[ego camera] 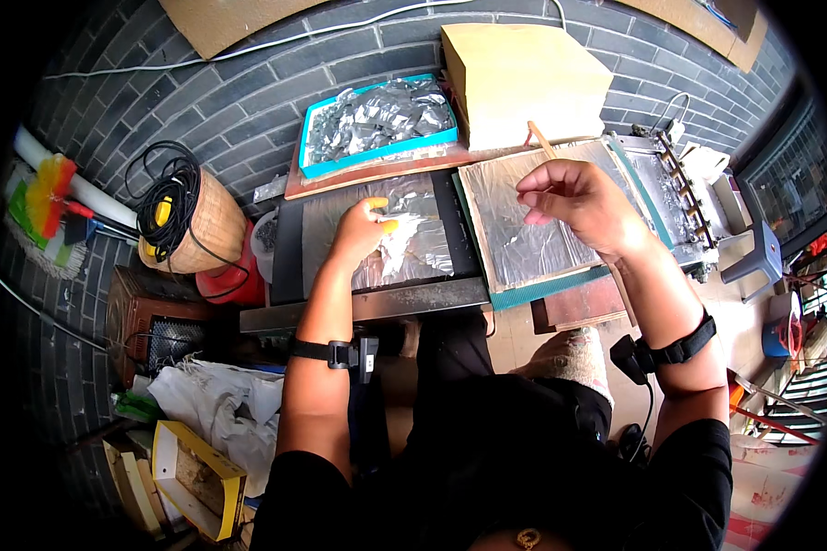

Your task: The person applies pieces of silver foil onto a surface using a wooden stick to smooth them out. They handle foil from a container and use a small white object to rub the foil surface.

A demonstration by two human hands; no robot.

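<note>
My left hand (358,234) has yellow covers on two fingertips, which are spread apart. It rests at crumpled, shiny silver foil (401,246) lying on a larger foil-like sheet (327,227). Beneath that sheet is a black board (289,241). My right hand (568,200) is raised over a second stack of silvery sheets (524,251), its thumb and forefinger close together. A thin wooden stick (542,140) reaches up from behind this hand; whether the hand grips it is hidden. Ribbed green board (544,293) shows under the right stack.
Behind the boards stand a turquoise tray (379,153) of foil scraps and a tall block of yellowish paper (524,82). On the left are a woven basket (213,224) with coiled black cable and a red bucket (231,286). A grey plastic stool (754,255) stands right.
</note>
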